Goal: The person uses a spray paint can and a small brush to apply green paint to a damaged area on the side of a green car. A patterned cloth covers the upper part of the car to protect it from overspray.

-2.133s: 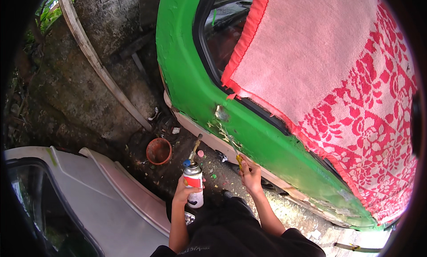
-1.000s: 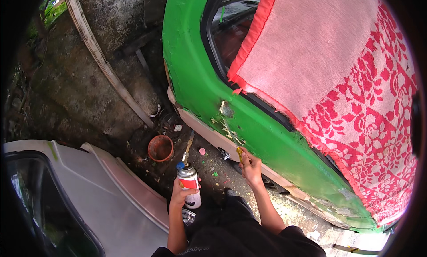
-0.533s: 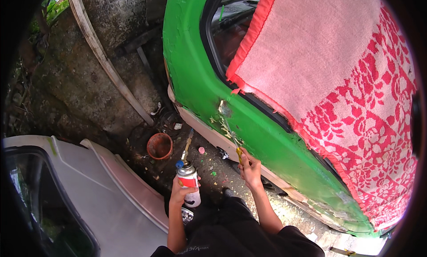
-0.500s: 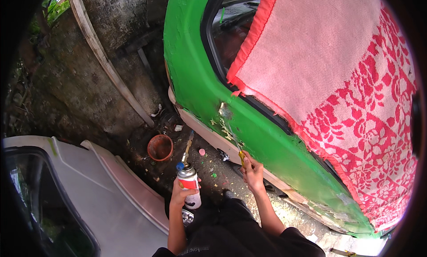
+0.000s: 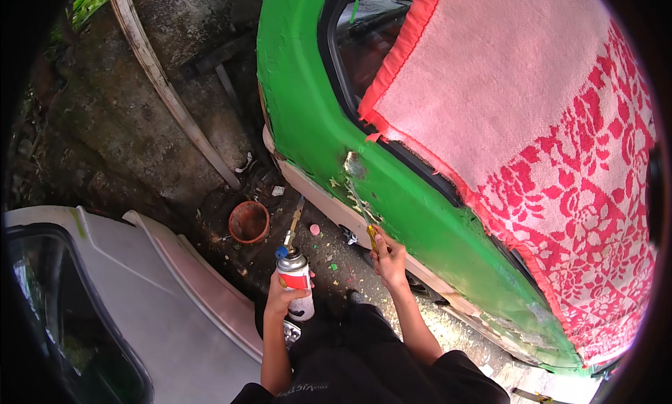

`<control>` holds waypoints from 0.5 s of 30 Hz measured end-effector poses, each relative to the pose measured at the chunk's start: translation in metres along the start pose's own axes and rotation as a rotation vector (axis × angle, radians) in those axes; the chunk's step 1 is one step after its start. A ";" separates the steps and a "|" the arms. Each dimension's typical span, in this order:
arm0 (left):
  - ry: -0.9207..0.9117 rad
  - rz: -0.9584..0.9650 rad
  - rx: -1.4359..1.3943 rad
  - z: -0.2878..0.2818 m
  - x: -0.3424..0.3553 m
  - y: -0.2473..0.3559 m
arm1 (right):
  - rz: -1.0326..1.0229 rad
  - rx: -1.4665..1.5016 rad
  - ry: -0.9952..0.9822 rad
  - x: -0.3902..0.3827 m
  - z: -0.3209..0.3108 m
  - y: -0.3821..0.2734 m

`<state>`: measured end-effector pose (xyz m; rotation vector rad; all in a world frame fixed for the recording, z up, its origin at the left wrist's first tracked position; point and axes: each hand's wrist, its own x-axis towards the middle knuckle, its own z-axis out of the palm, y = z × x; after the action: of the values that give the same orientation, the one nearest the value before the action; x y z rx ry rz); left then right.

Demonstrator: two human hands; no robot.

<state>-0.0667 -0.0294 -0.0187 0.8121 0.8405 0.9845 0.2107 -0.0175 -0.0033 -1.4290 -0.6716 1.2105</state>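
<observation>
In my left hand is a gas torch: a white and red can topped by a blue knob and a long brass nozzle that points up toward the green car. My right hand grips the yellow handle of a screwdriver. Its thin metal shaft reaches to the chipped paint on the green car body, just below a bare greyish patch. Whether the tip touches the surface is hard to make out. No flame shows at the nozzle.
A pink and red patterned towel covers the green car's window and roof. At lower left stands a grey car. A terracotta pot, a pink cap and paint flakes lie on the ground between the cars. A long curved strip leans at the wall.
My right hand with the screwdriver has moved slightly up and left, toward the chipped paint. The torch in my left hand has stayed nearly in place. The view has shifted a little.
</observation>
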 end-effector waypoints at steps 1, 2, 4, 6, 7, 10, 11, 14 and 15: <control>0.000 -0.003 -0.005 0.000 0.000 -0.001 | 0.003 -0.004 -0.005 -0.002 -0.002 0.000; -0.002 0.006 -0.008 0.001 0.003 0.000 | -0.005 -0.007 -0.015 -0.002 -0.005 -0.006; -0.006 0.026 0.011 0.001 0.006 0.004 | -0.022 -0.015 -0.035 -0.001 -0.011 -0.018; -0.007 0.015 0.007 0.003 0.004 0.001 | -0.032 -0.034 -0.014 -0.005 -0.011 -0.014; -0.008 0.007 -0.002 0.004 0.005 0.000 | -0.046 -0.046 0.009 -0.004 -0.002 -0.006; -0.005 0.011 -0.003 0.000 0.003 0.001 | -0.039 -0.011 0.020 -0.010 -0.009 0.004; 0.004 0.010 -0.003 0.003 0.001 0.003 | -0.013 -0.027 0.020 -0.016 -0.016 -0.002; 0.000 0.016 0.014 0.001 0.007 0.003 | -0.005 -0.018 -0.018 -0.004 -0.010 -0.005; 0.001 0.013 0.023 0.001 0.007 0.002 | -0.013 -0.018 -0.009 -0.003 -0.005 0.002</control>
<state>-0.0646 -0.0222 -0.0182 0.8371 0.8499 0.9883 0.2144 -0.0227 -0.0046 -1.4328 -0.6991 1.2043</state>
